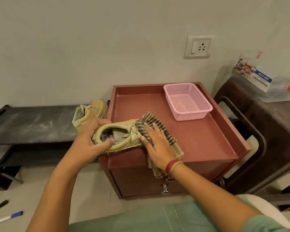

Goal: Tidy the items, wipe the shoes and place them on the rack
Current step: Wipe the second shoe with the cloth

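Observation:
A yellow shoe (124, 126) lies on its side on the front left of the red-brown cabinet top (199, 131). My left hand (90, 139) grips its heel, thumb inside the opening. My right hand (156, 141) presses flat on a striped cloth (157, 121) draped over the shoe's toe; the cloth's end hangs over the cabinet's front edge. The second yellow shoe (90, 113) stands on the right end of the low black rack (32, 124), just left of the cabinet.
A pink mesh basket (187, 101) sits at the cabinet's back right. A dark plastic stool (258, 131) with a clear box stands to the right. Two pens (5, 213) lie on the floor at lower left. The wall is close behind.

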A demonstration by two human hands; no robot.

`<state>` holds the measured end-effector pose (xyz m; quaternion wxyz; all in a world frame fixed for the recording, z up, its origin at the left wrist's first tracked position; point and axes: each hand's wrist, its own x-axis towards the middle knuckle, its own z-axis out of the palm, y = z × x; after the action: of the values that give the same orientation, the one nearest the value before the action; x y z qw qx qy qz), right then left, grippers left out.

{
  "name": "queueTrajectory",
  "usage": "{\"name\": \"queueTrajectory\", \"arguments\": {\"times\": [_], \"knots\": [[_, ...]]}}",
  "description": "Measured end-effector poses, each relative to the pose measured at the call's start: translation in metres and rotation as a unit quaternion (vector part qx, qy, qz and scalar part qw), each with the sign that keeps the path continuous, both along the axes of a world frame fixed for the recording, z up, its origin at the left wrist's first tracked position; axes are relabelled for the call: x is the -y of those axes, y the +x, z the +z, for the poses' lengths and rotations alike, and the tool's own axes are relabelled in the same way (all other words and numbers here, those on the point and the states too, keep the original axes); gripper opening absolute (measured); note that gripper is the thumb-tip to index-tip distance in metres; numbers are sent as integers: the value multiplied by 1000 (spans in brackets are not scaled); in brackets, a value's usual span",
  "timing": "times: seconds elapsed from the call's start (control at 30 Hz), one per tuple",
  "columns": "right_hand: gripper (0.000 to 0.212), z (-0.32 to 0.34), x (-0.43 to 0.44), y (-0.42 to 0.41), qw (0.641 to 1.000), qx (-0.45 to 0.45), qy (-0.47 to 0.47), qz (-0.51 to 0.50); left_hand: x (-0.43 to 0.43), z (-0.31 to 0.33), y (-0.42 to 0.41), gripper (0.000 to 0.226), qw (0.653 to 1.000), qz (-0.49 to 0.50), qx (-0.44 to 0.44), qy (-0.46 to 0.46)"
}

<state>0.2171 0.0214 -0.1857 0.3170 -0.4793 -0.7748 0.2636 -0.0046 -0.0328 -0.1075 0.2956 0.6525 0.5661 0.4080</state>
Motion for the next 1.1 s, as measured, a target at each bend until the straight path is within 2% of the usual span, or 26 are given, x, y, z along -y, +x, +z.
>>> {"name": "queueTrajectory", "arguments": {"times": [0.07,0.17,0.23,0.3,0.37,0.4,0.47,0.57,0.6,0.63,0.7,0.73,0.83,0.93,1.0,1.1], "knots": [[64,-3,-10,9,998,25,-35,-35,2,-2,0,46,1000,-2,0,-4],[61,2,-17,7,992,10,-92,-82,3,-4,-3,53,1000,9,-16,3],[54,9,-9,-1,988,-54,-73,-122,4,-5,-3,57,999,11,-43,10],[52,16,1,-4,991,-105,4,-79,6,-6,-2,62,998,15,-67,10],[60,13,7,0,998,-36,58,9,10,-8,1,69,997,32,-69,-12],[61,9,5,6,998,11,63,15,10,-9,3,74,996,46,-67,-22],[58,-2,-10,19,998,31,24,-48,10,-12,1,85,993,85,-65,-42],[70,3,-22,23,983,-105,-52,-143,10,-15,-4,92,984,146,-69,-76],[69,7,-24,21,975,-146,-48,-159,12,-15,-4,90,982,157,-65,-80],[59,14,-23,20,968,-182,-37,-168,14,-14,-3,87,981,165,-58,-79],[28,36,-14,14,955,-248,-18,-164,18,-12,1,85,981,179,-57,-53],[20,48,-9,11,946,-286,-13,-151,18,-9,4,84,981,183,-61,-29],[21,83,2,6,920,-370,-27,-125,15,6,10,88,980,174,-60,77],[23,110,11,4,918,-384,-28,-97,11,22,18,100,973,146,-43,176],[21,123,19,1,921,-383,2,-76,9,27,26,106,966,144,-54,208],[19,133,29,-4,926,-363,84,-53,6,28,40,102,962,128,-75,228]]}}
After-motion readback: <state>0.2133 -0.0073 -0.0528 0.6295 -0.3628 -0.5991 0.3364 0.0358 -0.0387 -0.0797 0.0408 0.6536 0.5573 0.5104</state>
